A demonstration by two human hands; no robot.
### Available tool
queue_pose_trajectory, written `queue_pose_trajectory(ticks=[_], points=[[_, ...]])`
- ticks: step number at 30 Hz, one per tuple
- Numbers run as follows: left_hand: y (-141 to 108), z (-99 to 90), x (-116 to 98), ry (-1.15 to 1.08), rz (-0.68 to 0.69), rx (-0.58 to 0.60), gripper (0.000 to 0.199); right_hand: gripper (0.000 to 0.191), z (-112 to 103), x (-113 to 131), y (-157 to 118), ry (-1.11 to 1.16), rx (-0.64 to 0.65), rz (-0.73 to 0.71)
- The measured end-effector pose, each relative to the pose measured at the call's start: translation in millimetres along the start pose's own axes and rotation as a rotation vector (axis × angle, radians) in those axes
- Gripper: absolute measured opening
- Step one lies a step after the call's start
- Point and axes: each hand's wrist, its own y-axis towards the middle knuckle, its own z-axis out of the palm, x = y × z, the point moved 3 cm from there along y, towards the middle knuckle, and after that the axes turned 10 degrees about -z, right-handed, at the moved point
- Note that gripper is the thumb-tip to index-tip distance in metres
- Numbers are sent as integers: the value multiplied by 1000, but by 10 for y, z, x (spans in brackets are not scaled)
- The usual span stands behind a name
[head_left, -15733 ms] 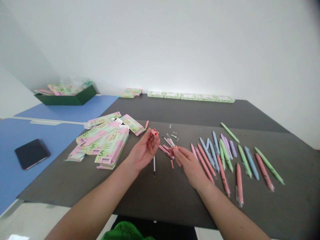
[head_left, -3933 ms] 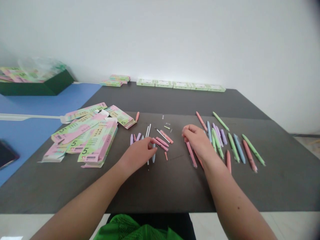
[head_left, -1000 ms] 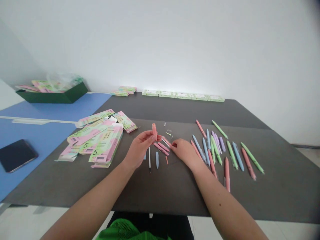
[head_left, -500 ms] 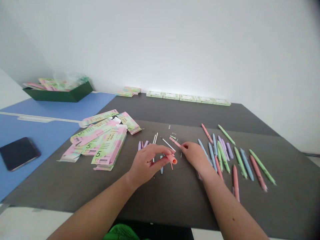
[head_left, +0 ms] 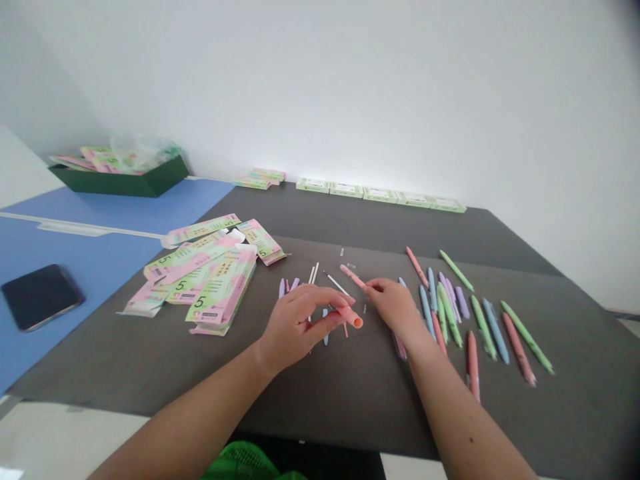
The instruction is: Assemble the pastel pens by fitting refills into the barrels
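My left hand (head_left: 303,325) pinches a pink pen barrel (head_left: 356,322) between thumb and fingers. The barrel's hollow open end points toward me and to the right. Just right of it, my right hand (head_left: 393,303) is closed on another pink pen part (head_left: 351,275), with its far end pointing away and left. The two pink pieces are apart. Beyond my left hand lie a thin pen refill (head_left: 337,283) and white sticks (head_left: 313,273). Purple pen pieces (head_left: 282,288) and a blue piece (head_left: 325,327) lie near its fingers, partly hidden.
Many pastel pens (head_left: 453,313) are spread on the right of the dark table. Pink and green pen boxes (head_left: 220,287) are piled at left. White-green boxes (head_left: 380,195) line the back edge. A phone (head_left: 43,297) and a green tray (head_left: 120,183) are on the blue surface.
The whole view has shifted slightly. My right hand has moved its pink part a little away from me; both hands keep their grip on the pink pieces.
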Motion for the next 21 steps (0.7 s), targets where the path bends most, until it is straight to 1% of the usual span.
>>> queue_pose_trajectory(ticks=[1, 3, 6, 9, 11, 14, 18, 21], points=[[5, 3, 14, -14, -45, -11, 6, 26, -6, -2, -1, 36, -16, -3], [23, 12, 69, -87, -175, -58, 8, 24, -11, -8, -6, 132, -47, -11], [62, 48, 198, -293, -397, -123, 16, 22, 1, -18, -16, 298, -91, -5], [95, 94, 330, -470, -543, -144, 22, 22, 26, -5, -27, 525, -132, 26], [106, 114, 400, -561, -584, -151, 27, 23, 40, 25, -39, 739, -132, 65], [101, 140, 461, -649, -629, -135, 30, 25, 56, 90, -70, 1076, -49, 160], [84, 176, 459, -694, -674, -79, 24, 16, 67, 165, -114, 1454, 97, 249], [76, 210, 441, -704, -702, -21, 21, 9, 76, 197, -126, 1642, 155, 306]])
